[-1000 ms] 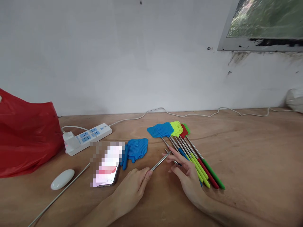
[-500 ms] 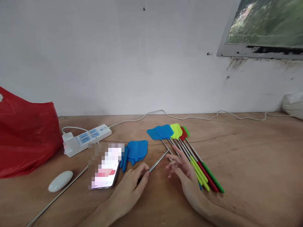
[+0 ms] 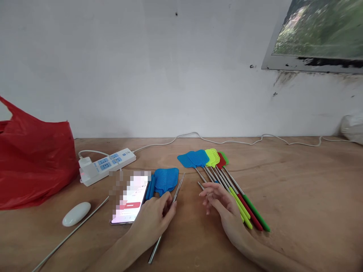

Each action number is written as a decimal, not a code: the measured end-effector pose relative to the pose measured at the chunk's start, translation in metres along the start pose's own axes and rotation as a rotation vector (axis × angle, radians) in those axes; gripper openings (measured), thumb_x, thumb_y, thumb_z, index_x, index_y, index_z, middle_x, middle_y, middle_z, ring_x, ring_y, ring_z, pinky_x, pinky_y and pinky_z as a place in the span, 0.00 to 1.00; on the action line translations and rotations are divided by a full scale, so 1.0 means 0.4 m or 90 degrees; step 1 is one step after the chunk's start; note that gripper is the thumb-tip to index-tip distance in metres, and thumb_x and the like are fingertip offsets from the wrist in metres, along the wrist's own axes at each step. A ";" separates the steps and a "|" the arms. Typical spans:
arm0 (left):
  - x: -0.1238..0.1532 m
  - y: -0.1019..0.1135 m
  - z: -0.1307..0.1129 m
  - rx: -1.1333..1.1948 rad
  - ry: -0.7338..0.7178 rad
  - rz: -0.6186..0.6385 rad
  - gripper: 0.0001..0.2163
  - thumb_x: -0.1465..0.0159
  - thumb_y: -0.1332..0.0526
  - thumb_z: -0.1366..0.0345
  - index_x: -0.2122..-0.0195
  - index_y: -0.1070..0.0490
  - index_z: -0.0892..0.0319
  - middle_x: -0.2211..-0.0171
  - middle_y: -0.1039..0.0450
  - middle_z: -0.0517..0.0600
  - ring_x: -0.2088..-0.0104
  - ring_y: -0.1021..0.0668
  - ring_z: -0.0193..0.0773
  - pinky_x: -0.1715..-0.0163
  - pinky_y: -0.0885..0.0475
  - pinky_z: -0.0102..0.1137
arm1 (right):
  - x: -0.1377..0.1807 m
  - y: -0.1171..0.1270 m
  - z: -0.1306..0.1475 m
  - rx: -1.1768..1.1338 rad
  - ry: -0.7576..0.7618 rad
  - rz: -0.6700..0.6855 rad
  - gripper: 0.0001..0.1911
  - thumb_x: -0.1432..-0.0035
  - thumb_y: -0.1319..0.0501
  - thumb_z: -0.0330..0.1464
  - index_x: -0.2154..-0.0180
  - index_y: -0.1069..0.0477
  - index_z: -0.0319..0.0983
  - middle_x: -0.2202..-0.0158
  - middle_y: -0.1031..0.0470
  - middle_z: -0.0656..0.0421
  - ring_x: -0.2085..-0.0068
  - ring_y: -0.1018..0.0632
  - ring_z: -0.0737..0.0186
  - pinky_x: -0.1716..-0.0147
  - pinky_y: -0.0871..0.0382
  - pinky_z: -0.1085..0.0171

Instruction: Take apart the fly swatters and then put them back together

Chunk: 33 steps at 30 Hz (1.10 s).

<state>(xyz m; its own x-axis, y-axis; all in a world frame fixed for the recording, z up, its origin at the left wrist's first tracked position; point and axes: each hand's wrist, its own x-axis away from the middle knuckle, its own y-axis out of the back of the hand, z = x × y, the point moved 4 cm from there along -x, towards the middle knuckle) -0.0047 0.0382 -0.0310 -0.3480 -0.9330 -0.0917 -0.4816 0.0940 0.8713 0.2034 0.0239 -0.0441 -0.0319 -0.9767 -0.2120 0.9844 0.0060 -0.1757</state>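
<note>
My left hand (image 3: 155, 215) is closed on a slim silver telescopic rod (image 3: 178, 187), which slants from near the blue swatter heads down toward the front edge of view. My right hand (image 3: 219, 202) has its fingers curled round a second silver rod (image 3: 200, 184); only its tip shows, the rest being hidden by the fingers. Just beyond that hand, assembled fly swatters lie fanned out, with blue heads (image 3: 198, 157), yellow-green heads (image 3: 212, 156), a red head (image 3: 220, 160) and a green head (image 3: 225, 156). Loose blue swatter heads (image 3: 166, 178) and blue handles (image 3: 151, 187) lie beside my left hand.
A lit phone (image 3: 132, 200) lies left of my left hand. Farther left are a white power strip (image 3: 109, 166), a white mouse-shaped object (image 3: 76, 214), a cable (image 3: 70, 233) and a red plastic bag (image 3: 36, 162). A white wall (image 3: 181, 75) backs the wooden table (image 3: 306, 196).
The rod in my left hand has swung from pointing right toward my right hand to a steeper slant, its lower end now showing below. My right fingers have curled in more.
</note>
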 end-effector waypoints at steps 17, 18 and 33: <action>-0.004 -0.008 -0.014 0.021 -0.037 0.033 0.17 0.27 0.53 0.60 0.67 0.28 0.57 0.72 0.25 0.48 0.70 0.24 0.41 0.71 0.42 0.31 | -0.077 0.079 0.050 0.702 0.100 0.072 0.06 0.41 0.44 0.33 0.65 0.28 0.43 0.77 0.29 0.64 0.77 0.31 0.64 0.75 0.44 0.65; -0.003 -0.008 -0.019 0.053 -0.057 0.043 0.16 0.27 0.53 0.60 0.64 0.27 0.56 0.71 0.25 0.47 0.70 0.24 0.40 0.70 0.41 0.31 | -0.079 0.082 0.049 0.726 0.101 0.083 0.06 0.40 0.44 0.33 0.66 0.29 0.43 0.78 0.29 0.64 0.77 0.30 0.64 0.75 0.44 0.65; 0.001 -0.012 0.001 0.000 -0.060 0.045 0.12 0.29 0.50 0.63 0.63 0.26 0.54 0.70 0.22 0.47 0.69 0.23 0.41 0.71 0.41 0.31 | -0.056 0.048 0.049 0.864 0.158 0.139 0.11 0.42 0.38 0.39 0.73 0.34 0.42 0.78 0.31 0.64 0.76 0.30 0.65 0.75 0.48 0.65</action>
<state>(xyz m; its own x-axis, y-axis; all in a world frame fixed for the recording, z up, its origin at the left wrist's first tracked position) -0.0030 0.0376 -0.0354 -0.4548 -0.8875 -0.0746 -0.4531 0.1584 0.8773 0.2266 0.0416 -0.0237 0.2539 -0.9189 -0.3019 0.3656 -0.1978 0.9095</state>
